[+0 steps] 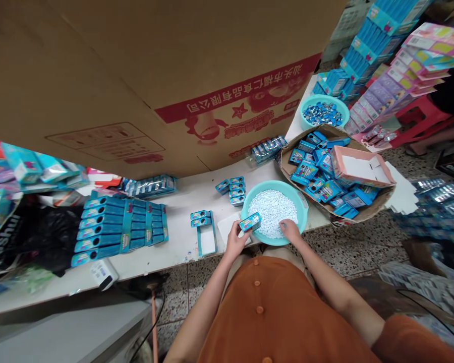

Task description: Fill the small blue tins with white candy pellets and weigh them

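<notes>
My left hand [235, 241] grips a small blue printed box [250, 222] with a round dark hole, tilted above the rim of a turquoise basin [301, 214]. Small white candy pellets [272, 206] fill the basin. At its right side my right hand [289, 230] has its fingertips bunched down among the pellets; how many it holds is hidden. Left of the basin, several similar small boxes [237, 190] stand grouped on the white table [181, 201]. Nearer me, a shallow tray [206, 240] has two small boxes [201, 218] at its far end.
A huge cardboard carton [136, 91] towers behind the table. To the right sit a torn carton [378, 201] of blue boxes and a second basin [306, 108] of small blue and silver pieces. Banded box stacks [113, 224] lie left, near a black plastic bag [47, 237].
</notes>
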A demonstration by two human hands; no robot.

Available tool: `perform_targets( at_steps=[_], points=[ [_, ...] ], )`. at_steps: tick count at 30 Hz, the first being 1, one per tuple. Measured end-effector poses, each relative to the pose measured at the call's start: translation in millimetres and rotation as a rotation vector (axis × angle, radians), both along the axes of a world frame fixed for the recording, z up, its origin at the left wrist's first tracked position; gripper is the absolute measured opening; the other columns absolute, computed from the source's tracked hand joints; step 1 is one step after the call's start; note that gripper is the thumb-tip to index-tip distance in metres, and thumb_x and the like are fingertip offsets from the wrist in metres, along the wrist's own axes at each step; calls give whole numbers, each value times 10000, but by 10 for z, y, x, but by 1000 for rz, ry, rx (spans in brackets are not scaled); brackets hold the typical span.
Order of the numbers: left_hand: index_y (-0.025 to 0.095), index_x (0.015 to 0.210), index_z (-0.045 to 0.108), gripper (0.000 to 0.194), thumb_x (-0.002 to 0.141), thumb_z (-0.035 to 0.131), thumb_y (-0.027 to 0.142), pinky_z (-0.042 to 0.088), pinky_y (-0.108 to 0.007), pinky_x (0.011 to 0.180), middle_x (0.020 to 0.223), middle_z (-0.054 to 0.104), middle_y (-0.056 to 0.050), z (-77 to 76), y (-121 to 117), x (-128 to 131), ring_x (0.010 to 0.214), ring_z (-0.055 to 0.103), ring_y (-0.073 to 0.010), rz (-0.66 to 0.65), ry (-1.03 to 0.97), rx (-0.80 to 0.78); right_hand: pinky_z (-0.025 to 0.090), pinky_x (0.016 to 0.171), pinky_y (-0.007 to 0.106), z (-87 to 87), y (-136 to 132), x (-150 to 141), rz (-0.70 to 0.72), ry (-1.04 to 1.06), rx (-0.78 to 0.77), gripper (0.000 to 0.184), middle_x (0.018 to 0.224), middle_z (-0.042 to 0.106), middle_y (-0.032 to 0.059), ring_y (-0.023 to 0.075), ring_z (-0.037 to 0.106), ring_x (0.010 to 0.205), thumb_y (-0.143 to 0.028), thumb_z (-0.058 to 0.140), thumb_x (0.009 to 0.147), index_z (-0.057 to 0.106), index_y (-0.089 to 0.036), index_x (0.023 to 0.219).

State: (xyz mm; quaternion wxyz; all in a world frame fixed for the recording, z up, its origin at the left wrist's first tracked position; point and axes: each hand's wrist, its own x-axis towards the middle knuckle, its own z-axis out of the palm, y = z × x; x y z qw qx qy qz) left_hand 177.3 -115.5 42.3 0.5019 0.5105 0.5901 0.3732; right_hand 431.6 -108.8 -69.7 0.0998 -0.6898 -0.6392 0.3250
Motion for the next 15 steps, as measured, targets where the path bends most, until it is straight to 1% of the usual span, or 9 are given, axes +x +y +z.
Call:
perform_targets(
  at_steps=[2,3,6,9,12,14,15],
  points=[
    [199,982,465,356,738,649,382,454,-279,803,939,592,-17,-10,-76,-37,873,574,-149,33,-130,-44,402,860,267,24,-26,-5,-8,13,20,216,915,663,70,175,571,920,-192,444,819,657,-161,847],
    [199,966,452,373,725,660,394,455,-271,792,923,588,-10,-12,-114,-63,854,572,-142,49,-154,-53,406,863,275,39,-42,-14,-20,17,34,222,916,663,74,179,573,920,-197,440,819,657,-159,849],
    [197,945,446,379,715,666,403,458,-276,792,903,585,-11,-27,-205,-176,842,573,-143,62,-138,-47,418,875,301,93,-119,-69,-68,16,63,235,913,669,90,192,581,920,-209,433,815,659,-152,838],
    [197,973,473,361,722,655,383,459,-312,839,982,593,-44,-65,-256,-334,914,578,-165,47,-102,11,427,895,319,165,-267,-159,-103,16,73,243,918,674,100,200,587,932,-222,433,800,662,-148,836],
    [207,981,486,364,706,643,386,468,-359,875,1010,600,-55,-61,-305,-501,952,589,-191,94,-59,44,442,911,347,289,-372,-284,-164,17,71,275,926,677,114,218,600,947,-250,426,780,677,-147,827],
    [235,970,497,360,683,636,401,502,-389,837,933,616,-34,4,-348,-610,909,616,-216,173,1,14,476,872,371,425,-268,-394,-232,22,90,275,890,682,102,237,619,925,-286,442,759,695,-181,778],
    [265,968,507,346,676,631,402,520,-404,810,911,624,-22,44,-367,-663,902,627,-233,217,36,-7,496,833,382,512,-136,-458,-268,34,131,260,868,682,84,245,626,917,-310,458,751,701,-218,758]
  ],
)
